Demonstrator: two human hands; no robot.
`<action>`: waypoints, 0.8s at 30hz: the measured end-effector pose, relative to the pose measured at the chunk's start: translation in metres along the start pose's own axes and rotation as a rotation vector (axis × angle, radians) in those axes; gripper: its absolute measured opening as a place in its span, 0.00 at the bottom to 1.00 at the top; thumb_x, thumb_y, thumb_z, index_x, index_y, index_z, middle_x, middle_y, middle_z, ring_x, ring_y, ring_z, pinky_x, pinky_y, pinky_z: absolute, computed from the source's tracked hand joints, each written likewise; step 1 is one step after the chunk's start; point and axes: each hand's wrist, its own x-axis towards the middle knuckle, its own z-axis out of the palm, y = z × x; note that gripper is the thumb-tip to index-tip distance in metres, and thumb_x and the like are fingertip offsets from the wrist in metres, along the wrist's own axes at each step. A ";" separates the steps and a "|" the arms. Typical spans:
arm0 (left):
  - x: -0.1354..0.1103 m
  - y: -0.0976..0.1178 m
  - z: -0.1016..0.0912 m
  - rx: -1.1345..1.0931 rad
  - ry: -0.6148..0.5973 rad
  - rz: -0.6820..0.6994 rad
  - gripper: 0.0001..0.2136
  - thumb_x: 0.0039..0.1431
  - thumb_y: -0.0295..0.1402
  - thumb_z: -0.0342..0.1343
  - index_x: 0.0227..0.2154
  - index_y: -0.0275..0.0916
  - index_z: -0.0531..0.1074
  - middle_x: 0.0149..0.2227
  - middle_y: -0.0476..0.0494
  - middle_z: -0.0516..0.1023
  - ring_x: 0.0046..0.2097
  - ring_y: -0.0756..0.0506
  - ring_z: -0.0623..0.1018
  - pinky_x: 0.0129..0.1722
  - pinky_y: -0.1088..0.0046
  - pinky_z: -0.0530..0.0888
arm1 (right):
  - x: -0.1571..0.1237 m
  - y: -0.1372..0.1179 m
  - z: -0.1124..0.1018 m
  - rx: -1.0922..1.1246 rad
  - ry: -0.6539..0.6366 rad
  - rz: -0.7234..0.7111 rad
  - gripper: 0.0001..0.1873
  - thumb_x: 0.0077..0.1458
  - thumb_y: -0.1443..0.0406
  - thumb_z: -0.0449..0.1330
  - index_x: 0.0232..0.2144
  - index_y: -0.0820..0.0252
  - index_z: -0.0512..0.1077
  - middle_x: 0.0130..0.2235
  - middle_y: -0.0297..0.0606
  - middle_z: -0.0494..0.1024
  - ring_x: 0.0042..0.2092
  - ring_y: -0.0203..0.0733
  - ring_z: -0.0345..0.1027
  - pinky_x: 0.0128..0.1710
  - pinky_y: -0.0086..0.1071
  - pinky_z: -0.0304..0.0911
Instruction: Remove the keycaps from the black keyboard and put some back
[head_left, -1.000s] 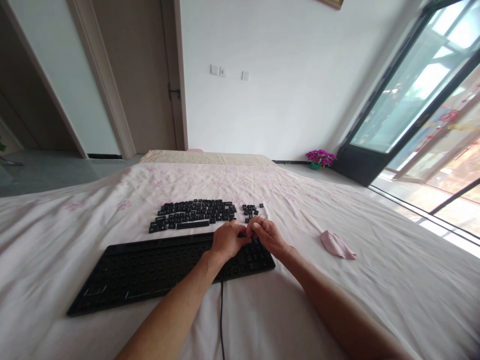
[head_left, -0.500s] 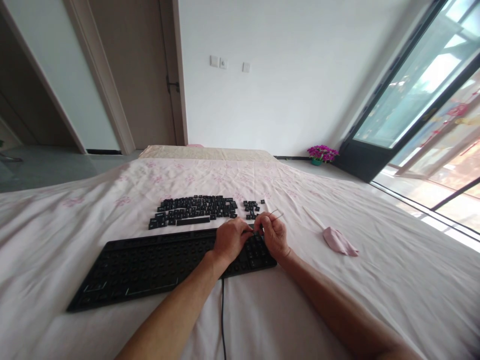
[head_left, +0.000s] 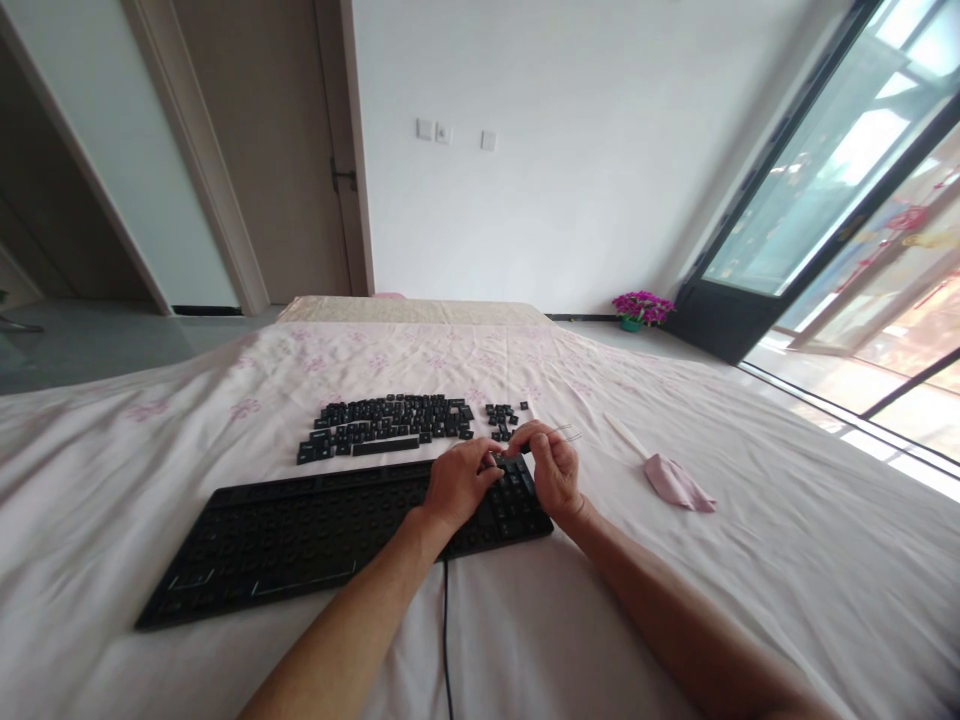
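Observation:
A black keyboard (head_left: pixel 300 535) with its keycaps removed lies on a bed covered by a pale pink sheet (head_left: pixel 750 560). Behind it, several loose black keycaps (head_left: pixel 386 425) are laid out in rows, with a smaller group (head_left: pixel 506 415) to their right. My left hand (head_left: pixel 457 485) rests over the keyboard's right end, fingers curled and pinching something small that I cannot make out. My right hand (head_left: pixel 551 465) is closed on a thin wire keycap puller (head_left: pixel 562 433), whose prongs stick out to the right. The fingertips of both hands meet above the keyboard's right end.
A crumpled pink cloth (head_left: pixel 675 482) lies on the sheet to the right. The keyboard's black cable (head_left: pixel 445 640) runs toward me. Beyond the bed are a door (head_left: pixel 277 150), a white wall, a pot of purple flowers (head_left: pixel 641 308) and large glass doors (head_left: pixel 847 200) on the right.
My right hand turned and lifted slightly, so the wire puller now points out to the right. The left hand stayed over the keyboard's right end.

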 end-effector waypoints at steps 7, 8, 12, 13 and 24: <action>0.003 -0.007 -0.003 -0.370 0.130 -0.131 0.15 0.55 0.33 0.57 0.47 0.42 0.70 0.34 0.50 0.77 0.33 0.49 0.78 0.35 0.73 0.74 | 0.015 -0.011 -0.009 -0.262 -0.237 -0.029 0.15 0.65 0.59 0.48 0.43 0.56 0.73 0.28 0.35 0.72 0.31 0.38 0.67 0.36 0.33 0.62; 0.003 -0.009 -0.003 -0.448 0.133 -0.145 0.16 0.55 0.34 0.57 0.48 0.41 0.69 0.35 0.49 0.77 0.32 0.49 0.79 0.33 0.73 0.74 | 0.015 -0.009 -0.007 -0.299 -0.288 -0.032 0.14 0.65 0.60 0.49 0.42 0.56 0.73 0.30 0.35 0.73 0.32 0.38 0.67 0.36 0.32 0.62; 0.004 -0.011 -0.003 -0.636 0.132 -0.160 0.19 0.56 0.35 0.57 0.50 0.39 0.66 0.37 0.45 0.77 0.34 0.47 0.80 0.32 0.72 0.77 | 0.015 0.004 0.001 -0.446 -0.406 -0.074 0.12 0.62 0.61 0.54 0.33 0.57 0.75 0.31 0.36 0.73 0.34 0.38 0.67 0.34 0.29 0.60; 0.004 -0.012 -0.002 -0.654 0.132 -0.160 0.20 0.55 0.34 0.57 0.51 0.39 0.66 0.37 0.45 0.77 0.34 0.47 0.80 0.33 0.72 0.77 | 0.015 0.007 0.002 -0.473 -0.409 -0.072 0.11 0.62 0.61 0.55 0.32 0.57 0.75 0.31 0.36 0.73 0.33 0.38 0.67 0.33 0.29 0.59; 0.003 -0.014 0.000 -0.526 0.170 -0.132 0.27 0.53 0.32 0.61 0.56 0.40 0.62 0.41 0.42 0.78 0.33 0.49 0.80 0.36 0.73 0.75 | 0.018 0.008 -0.001 -0.607 -0.431 -0.026 0.04 0.55 0.65 0.60 0.33 0.54 0.76 0.34 0.35 0.77 0.35 0.38 0.69 0.34 0.29 0.58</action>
